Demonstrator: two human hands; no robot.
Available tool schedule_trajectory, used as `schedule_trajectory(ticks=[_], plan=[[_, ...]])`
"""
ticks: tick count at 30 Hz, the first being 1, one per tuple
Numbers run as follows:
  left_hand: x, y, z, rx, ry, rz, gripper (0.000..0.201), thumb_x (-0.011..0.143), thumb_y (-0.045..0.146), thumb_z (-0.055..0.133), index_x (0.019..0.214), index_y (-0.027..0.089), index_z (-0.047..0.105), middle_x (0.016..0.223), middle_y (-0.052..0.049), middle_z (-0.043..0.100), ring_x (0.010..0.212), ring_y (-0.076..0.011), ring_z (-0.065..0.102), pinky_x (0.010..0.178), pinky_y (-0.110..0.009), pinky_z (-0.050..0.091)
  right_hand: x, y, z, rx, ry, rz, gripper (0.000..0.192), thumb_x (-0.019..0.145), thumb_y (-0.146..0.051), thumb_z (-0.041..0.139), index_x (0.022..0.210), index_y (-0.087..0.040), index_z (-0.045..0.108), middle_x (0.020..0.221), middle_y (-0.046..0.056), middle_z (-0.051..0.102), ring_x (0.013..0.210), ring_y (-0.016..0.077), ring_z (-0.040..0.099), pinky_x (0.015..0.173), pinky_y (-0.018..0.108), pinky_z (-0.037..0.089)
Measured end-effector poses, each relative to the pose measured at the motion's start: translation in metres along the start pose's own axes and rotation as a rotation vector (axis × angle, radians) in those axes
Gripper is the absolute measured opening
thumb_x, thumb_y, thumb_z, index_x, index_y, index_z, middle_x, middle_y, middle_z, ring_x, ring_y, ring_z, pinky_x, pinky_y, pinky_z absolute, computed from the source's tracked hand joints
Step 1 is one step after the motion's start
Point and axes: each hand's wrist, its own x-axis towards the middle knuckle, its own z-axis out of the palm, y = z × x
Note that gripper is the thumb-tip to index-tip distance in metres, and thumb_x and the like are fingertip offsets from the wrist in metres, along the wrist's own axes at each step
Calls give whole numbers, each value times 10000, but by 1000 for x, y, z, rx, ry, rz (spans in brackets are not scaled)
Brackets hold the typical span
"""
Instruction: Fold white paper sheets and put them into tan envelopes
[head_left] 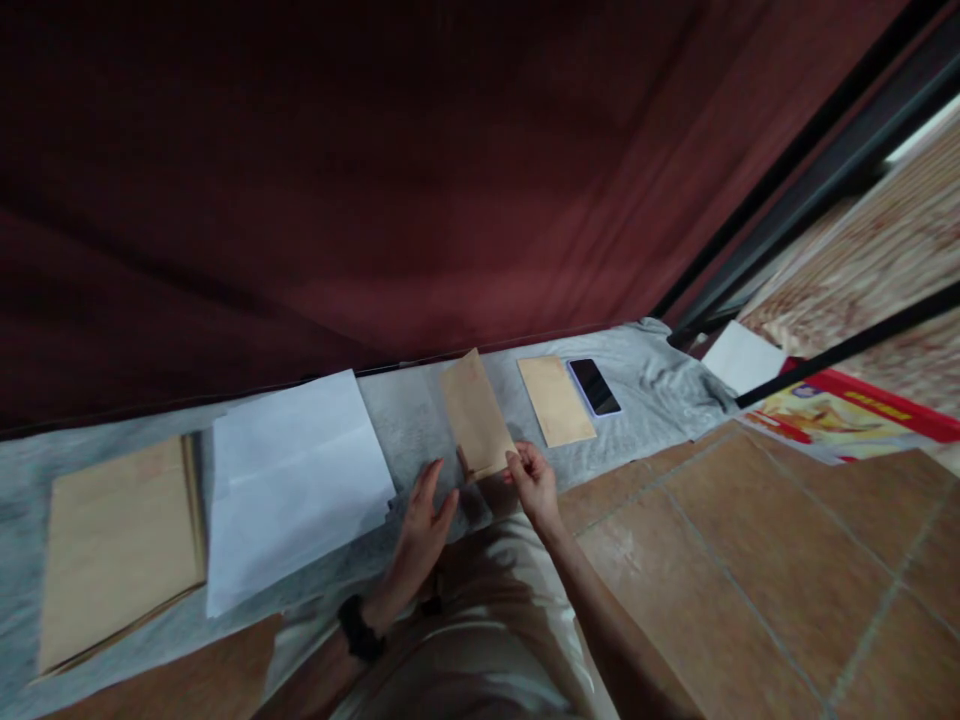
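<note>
A brown paper envelope (478,415) is tilted up off the grey cloth in front of me. Its near right corner is pinched between the thumb and fingers of my right hand (534,482). My left hand (426,520), with a dark watch on the wrist, is at the envelope's near left side; its thumb and fingers are apart and it holds nothing. To the right of the held envelope another brown envelope (556,400) lies flat, with a dark-screened phone (595,387) beside it.
A stack of white paper (296,490) lies to the left, and beyond it a pile of larger brown envelopes (120,550). Grey cloth (409,405) covers the narrow surface below a dark red curtain (420,220). Black bars, a red and yellow box (847,410) and floor tiles (720,560) are at the right.
</note>
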Motion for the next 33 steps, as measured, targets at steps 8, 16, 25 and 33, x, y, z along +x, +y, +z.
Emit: schedule_trajectory(ticks=[8, 16, 25, 33], plan=[[30, 69, 15, -647, -267, -433, 538, 997, 601, 401, 1394, 256, 517, 1365, -124, 666, 1153, -269, 705, 863, -410, 631, -8, -18, -10, -616, -136, -658, 248, 1032, -250, 466, 1133, -241, 693, 1068, 90, 711, 949, 190, 692, 834, 277, 564], [33, 55, 22, -699, -172, -556, 391, 753, 462, 720, 1074, 249, 649, 1163, -76, 746, 1042, -276, 730, 790, -389, 634, -34, 5, -3, -340, -246, -554, 326, 1020, -325, 525, 1336, -271, 579, 1316, 77, 641, 1187, 199, 637, 1009, 341, 556], [67, 87, 46, -661, -419, -494, 472, 690, 458, 822, 1056, 200, 672, 1140, -119, 749, 980, -287, 730, 739, -379, 631, 18, 26, -53, 400, 194, 275, 479, 823, -642, 637, 999, -197, 639, 626, -25, 592, 532, 158, 599, 486, 277, 559], [114, 103, 109, -559, -490, -407, 417, 665, 383, 789, 983, 180, 610, 982, -75, 736, 787, -164, 704, 647, -262, 560, 57, 25, -103, 368, 328, 172, 481, 687, -649, 744, 793, -204, 595, 559, -53, 564, 445, 109, 539, 420, 227, 497]])
